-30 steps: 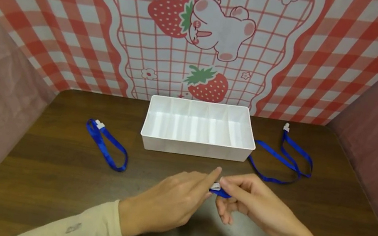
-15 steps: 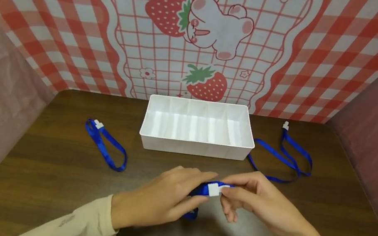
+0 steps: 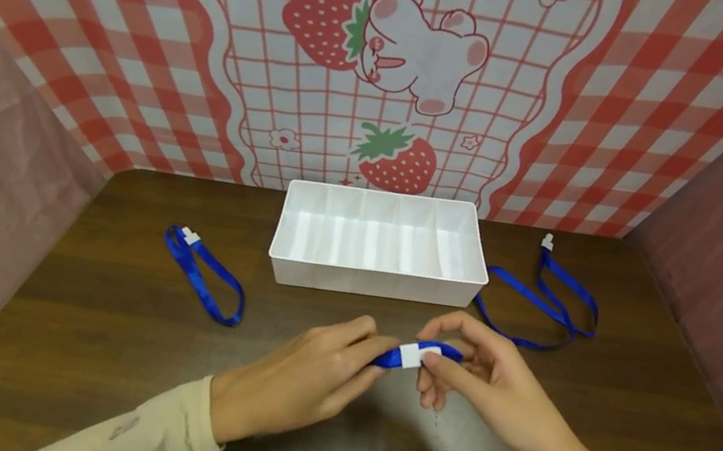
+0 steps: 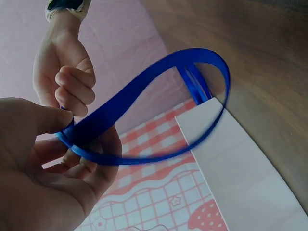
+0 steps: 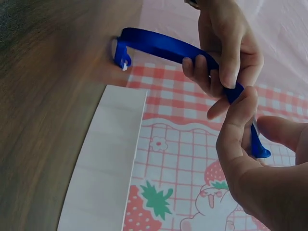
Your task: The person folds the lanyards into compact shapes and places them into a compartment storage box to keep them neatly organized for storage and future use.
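Observation:
A blue lanyard with a white plastic clip is stretched between both hands, in front of the box. My left hand pinches the strap between thumb and fingers, just left of the clip. In the left wrist view the lanyard's loop hangs out from that pinch. My right hand pinches the clip's right end, thumb on the near side and index finger behind. Seen from the right wrist, a short bend of strap shows between its thumb and fingers.
A white box with several compartments stands at the back of the brown table. Another blue lanyard lies left of it, and one more lanyard lies on the right, close to its corner. A printed cloth hangs behind.
The white clip has turned into clear view between the hands. My left hand's fingers have shifted from covering the clip to pinching the strap beside it. The box and the lying lanyards stay put.

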A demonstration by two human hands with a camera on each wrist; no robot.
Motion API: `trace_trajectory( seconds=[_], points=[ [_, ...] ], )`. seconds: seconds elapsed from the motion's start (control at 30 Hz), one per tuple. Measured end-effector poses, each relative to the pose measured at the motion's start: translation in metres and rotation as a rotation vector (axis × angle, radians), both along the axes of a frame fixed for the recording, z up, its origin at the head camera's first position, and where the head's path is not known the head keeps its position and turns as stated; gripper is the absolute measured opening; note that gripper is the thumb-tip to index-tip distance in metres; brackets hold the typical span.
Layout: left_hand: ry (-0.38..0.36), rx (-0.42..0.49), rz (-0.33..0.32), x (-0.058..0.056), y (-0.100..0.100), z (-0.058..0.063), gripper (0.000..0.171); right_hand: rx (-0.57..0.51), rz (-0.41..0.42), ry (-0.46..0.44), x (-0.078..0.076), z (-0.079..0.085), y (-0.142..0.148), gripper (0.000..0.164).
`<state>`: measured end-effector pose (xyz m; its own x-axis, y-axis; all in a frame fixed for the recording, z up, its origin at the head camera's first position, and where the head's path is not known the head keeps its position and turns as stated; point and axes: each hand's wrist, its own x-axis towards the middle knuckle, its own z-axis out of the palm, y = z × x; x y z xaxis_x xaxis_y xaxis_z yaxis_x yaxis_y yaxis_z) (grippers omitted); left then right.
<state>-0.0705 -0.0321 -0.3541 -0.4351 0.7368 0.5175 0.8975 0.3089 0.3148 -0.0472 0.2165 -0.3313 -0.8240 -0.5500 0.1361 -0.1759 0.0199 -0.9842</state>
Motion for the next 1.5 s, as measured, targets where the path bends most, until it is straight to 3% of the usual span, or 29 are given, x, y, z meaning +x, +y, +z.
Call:
trace_trajectory(
  seconds=[0.37,0.7,1.17,1.27,1.5],
  points=[
    [0.005,-0.033,0.066,0.001,-0.006,-0.003,0.026,0.048,-0.075,0.04,0.004,-0.005,0.003,0.011],
    [0.002,0.004,0.049,0.002,-0.014,-0.004,0.026,0.05,-0.2,0.138,0.006,-0.004,0.005,0.01],
    [0.027,0.028,0.042,0.003,-0.022,0.0,0.025,0.006,-0.338,0.19,0.008,-0.001,0.02,0.01],
    [0.002,0.041,0.037,0.003,-0.023,0.0,0.025,0.009,-0.364,0.185,0.007,0.001,0.023,0.009],
    [-0.074,0.069,0.025,0.006,-0.025,0.001,0.029,0.132,-0.427,0.17,0.007,0.005,0.033,0.005]
  ],
)
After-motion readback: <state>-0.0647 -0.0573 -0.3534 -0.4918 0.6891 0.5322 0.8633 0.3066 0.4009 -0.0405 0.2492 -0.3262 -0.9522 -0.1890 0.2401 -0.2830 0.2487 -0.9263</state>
